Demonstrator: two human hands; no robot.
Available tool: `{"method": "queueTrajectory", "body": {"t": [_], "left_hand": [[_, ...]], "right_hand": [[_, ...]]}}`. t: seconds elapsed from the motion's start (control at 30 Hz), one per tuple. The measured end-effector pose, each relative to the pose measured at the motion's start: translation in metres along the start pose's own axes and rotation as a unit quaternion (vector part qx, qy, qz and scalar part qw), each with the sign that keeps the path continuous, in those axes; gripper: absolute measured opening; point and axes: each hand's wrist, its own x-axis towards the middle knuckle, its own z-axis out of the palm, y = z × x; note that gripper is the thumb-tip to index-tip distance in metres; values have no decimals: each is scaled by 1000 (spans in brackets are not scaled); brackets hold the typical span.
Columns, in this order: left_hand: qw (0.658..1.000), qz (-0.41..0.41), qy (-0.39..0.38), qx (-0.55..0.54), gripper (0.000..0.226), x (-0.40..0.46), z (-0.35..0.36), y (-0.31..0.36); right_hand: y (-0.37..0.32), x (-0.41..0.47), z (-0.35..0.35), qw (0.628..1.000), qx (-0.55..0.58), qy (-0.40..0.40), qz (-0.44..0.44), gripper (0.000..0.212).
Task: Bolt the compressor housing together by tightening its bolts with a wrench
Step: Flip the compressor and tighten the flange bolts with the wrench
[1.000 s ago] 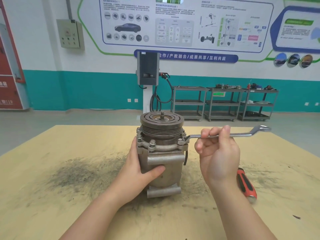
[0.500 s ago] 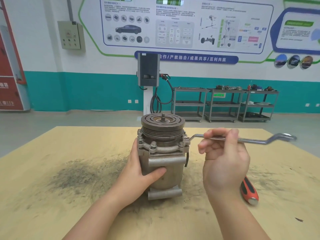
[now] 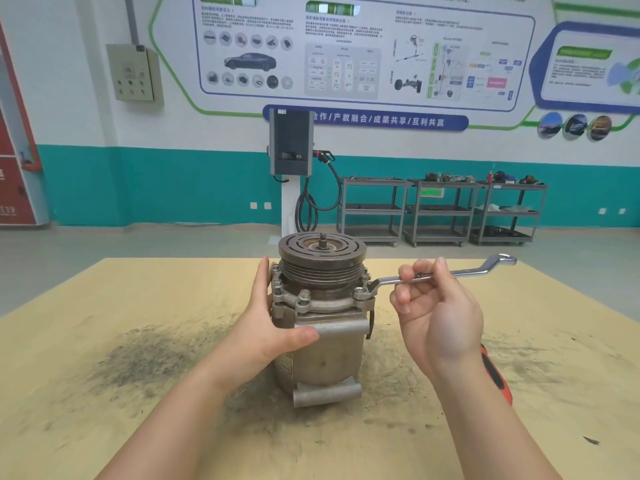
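Since half a second ago my wrench [image 3: 446, 273] has swung so its free ring end sits higher and closer in, and my right hand [image 3: 438, 311] has shifted inward with it. I see the compressor housing [image 3: 320, 327] standing upright near the middle of the worktop [image 3: 138, 341], pulley end up, on a patch of dark grime. My left hand [image 3: 266, 327] holds its left side, fingers straight up along the flange and thumb pressed across the front onto the upper mounting tube. My right hand pinches the wrench shaft between curled fingers and thumb, palm towards me. The near ring end of the wrench sits at a bolt [image 3: 361, 292] on the right of the flange; whether it is fully seated I cannot tell. Another bolt [image 3: 304, 295] stands at the front of the flange. A red-and-black handled tool [image 3: 497, 377] lies on the worktop, partly hidden behind my right forearm.
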Motion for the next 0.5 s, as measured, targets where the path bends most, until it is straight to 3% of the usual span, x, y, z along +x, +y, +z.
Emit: {"method": "queueTrajectory", "body": {"t": [0.07, 0.13, 0.2, 0.27, 0.3, 0.4, 0.5], "left_hand": [[1000, -3, 3, 1, 158, 3, 1, 2], [1000, 0, 11, 1, 151, 3, 3, 1], [1000, 7, 27, 3, 138, 2, 7, 0], [999, 3, 48, 1, 130, -2, 12, 2], [998, -3, 58, -3, 129, -5, 15, 5], [991, -23, 128, 10, 135, -17, 32, 15], [965, -41, 246, 85, 145, -32, 67, 29]], "right_hand": [[11, -6, 2, 997, -43, 15, -68, 45], [23, -20, 4, 968, -122, -3, -220, 42], [34, -31, 3, 888, -244, -96, -378, 32], [37, -35, 1, 801, -337, -170, -466, 28], [35, -34, 1, 797, -334, -171, -473, 28], [22, -34, 6, 885, -183, -122, -409, 29], [9, -32, 11, 973, -33, -45, -222, 40]]}}
